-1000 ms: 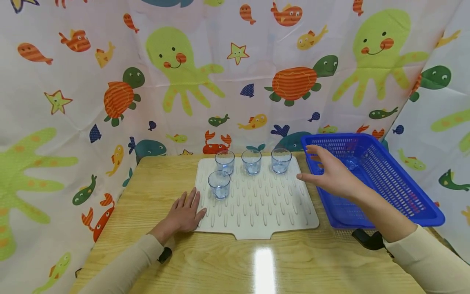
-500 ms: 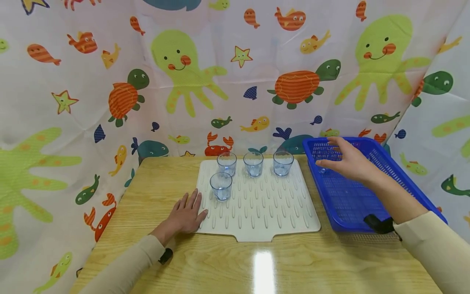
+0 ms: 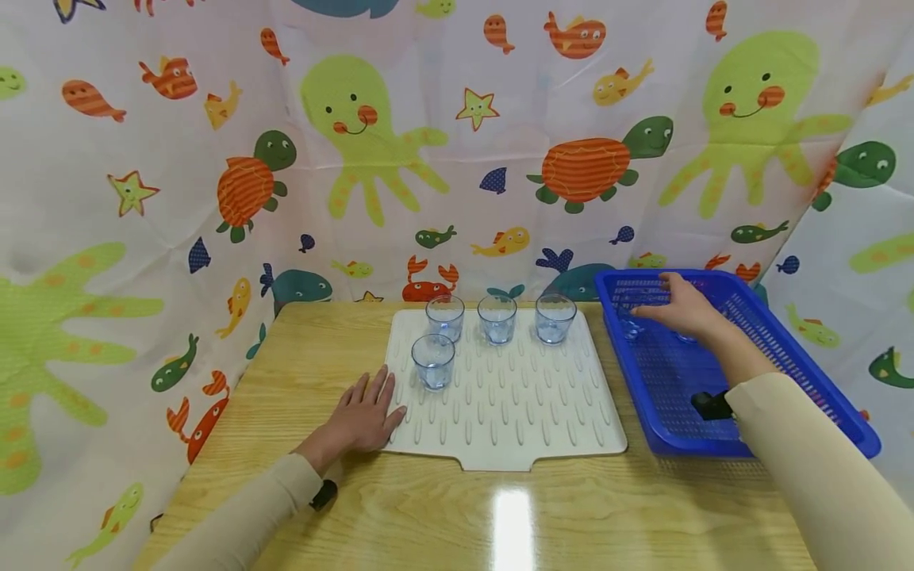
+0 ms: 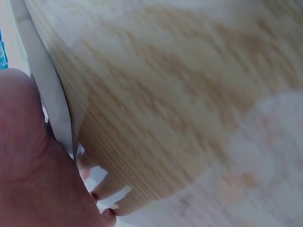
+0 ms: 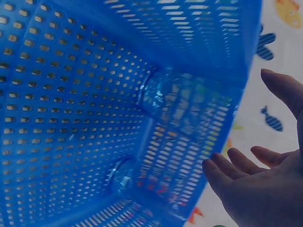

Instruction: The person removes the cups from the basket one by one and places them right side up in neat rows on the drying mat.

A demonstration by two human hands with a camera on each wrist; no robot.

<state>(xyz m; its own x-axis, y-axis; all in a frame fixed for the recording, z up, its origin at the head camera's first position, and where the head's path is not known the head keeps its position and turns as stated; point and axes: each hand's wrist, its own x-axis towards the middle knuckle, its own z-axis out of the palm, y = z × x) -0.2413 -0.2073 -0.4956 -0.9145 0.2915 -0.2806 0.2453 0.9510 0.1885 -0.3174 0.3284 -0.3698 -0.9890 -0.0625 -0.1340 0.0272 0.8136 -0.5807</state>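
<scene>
My left hand (image 3: 362, 419) lies with spread fingers at the left edge of a white ridged drying board (image 3: 500, 412). On that board stand several clear bluish glasses: one nearer the front (image 3: 433, 363), the others in a row behind it, left (image 3: 446, 319), middle (image 3: 497, 321) and right (image 3: 554, 320). My right hand (image 3: 684, 308) hovers over the back left part of a blue plastic basket (image 3: 793, 365). Its fingers and thumb are apart, with nothing between them in the right wrist view. Two glasses are in the basket, a nearer one (image 5: 177, 101) and another (image 5: 125, 177).
The wooden table (image 3: 400, 515) extends in front of the board and to its left. A white curtain (image 3: 457, 190) printed with sea animals hangs behind and on both sides. The basket stands close to the right curtain.
My right hand has moved right and away from the board, to a place above the basket. My left hand keeps its place, and the glasses on the board stand as before.
</scene>
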